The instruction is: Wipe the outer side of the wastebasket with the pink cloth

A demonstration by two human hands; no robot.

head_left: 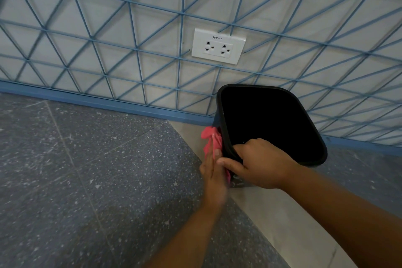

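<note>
One black bin [269, 124] is seen on the floor [87, 169], close to the foot of the wall [108, 28], and it is tilted so that its dark inside faces the camera. Its near rim is gripped by the right hand [261, 165]: the fingers are curled over the edge into the opening and the thumb is laid along the outside. One pink cloth [212, 139] is pressed against the bin's left outer side by the left hand [214, 177], whose fingers are held fairly straight and flat upon it; part of the cloth is bunched above the fingertips, and a strip of it shows between the two hands. Whether the thumb is curled round the cloth cannot be told.

Two bare forearms are seen entering from the lower right. On the wall, patterned with blue crossing lines, one white socket plate [218, 47] with two outlets is fixed above and left of the bin. One blue skirting strip [97, 99] is seen running along the wall's foot. The floor is made up of dark speckled tiles crossed by one pale band [282, 224], on which the bin stands.
</note>
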